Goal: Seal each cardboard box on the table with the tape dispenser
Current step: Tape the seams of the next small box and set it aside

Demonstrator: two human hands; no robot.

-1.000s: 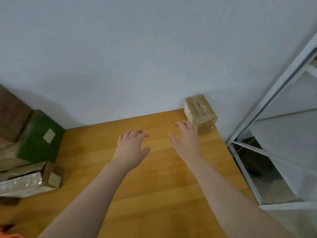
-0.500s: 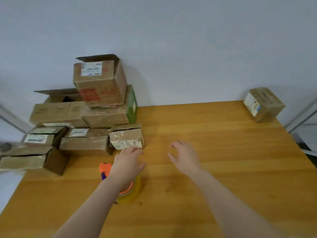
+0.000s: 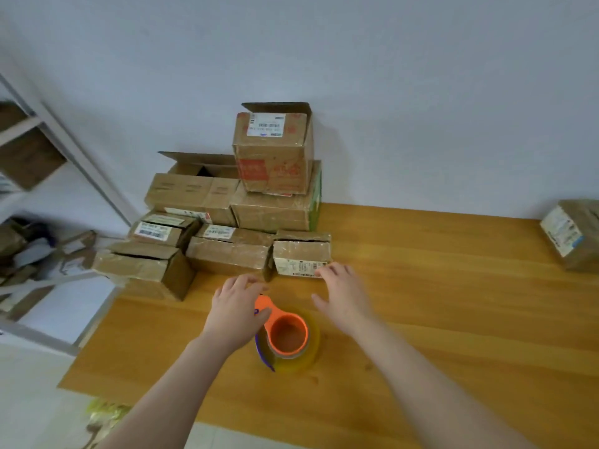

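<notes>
Pale wall behind, wooden surface [image 3: 453,319] in front, with the stack of cardboard boxes [image 3: 272,215] at its back left and a lone box [image 3: 573,234] far right. Since half a second ago both hands have reached forward. The right hand [image 3: 345,298] now has fingertips at the small box [image 3: 301,254] (touching or just short, I cannot tell), and the left hand [image 3: 236,309] hovers nearby. Each grip is spread, holding nothing. The tape dispenser [image 3: 288,335] lies between the wrists, so fetching a box likely comes first.
</notes>
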